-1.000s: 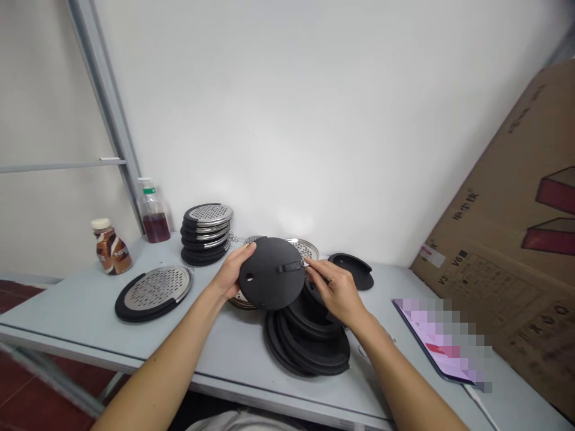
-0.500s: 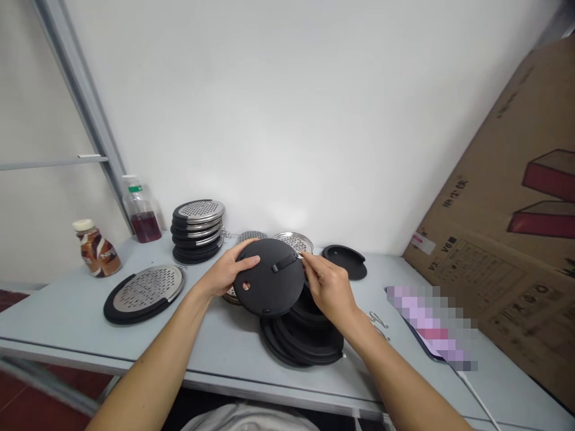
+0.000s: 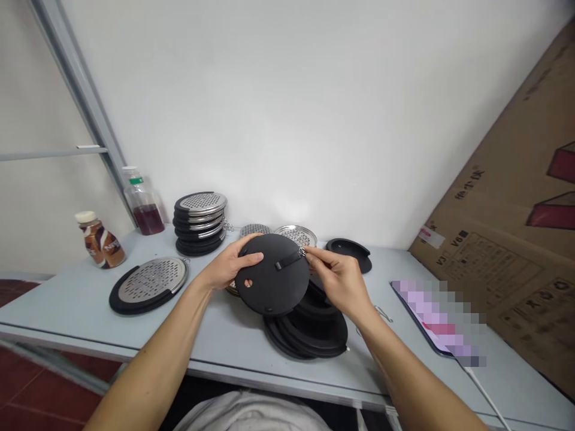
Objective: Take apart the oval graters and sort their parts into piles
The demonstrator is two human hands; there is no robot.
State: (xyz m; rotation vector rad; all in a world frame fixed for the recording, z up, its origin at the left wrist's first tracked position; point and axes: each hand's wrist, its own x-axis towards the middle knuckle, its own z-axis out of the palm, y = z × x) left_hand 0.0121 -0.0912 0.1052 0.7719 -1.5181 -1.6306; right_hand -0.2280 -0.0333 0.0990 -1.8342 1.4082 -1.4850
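Note:
My left hand grips the left edge of a round black cover, thumb on top and fingers underneath. The cover is tilted up, showing a small hole and a raised strip. My right hand is closed in a pinch on a small metal wire hook at the strip's outer end, by the cover's right rim. Below my hands lies a pile of black round covers. Partly hidden behind the held cover are perforated metal discs. One perforated disc in a black rim lies flat to the left.
A stack of rimmed discs stands at the back left, near a bottle of dark red liquid and a brown bottle. Another black cover, wire hooks, a phone and a large carton are rightward.
The view has shifted slightly. Both hands still hold the cover and the wire hook in nearly the same place; my right hand's fingers have moved a little at the hook.

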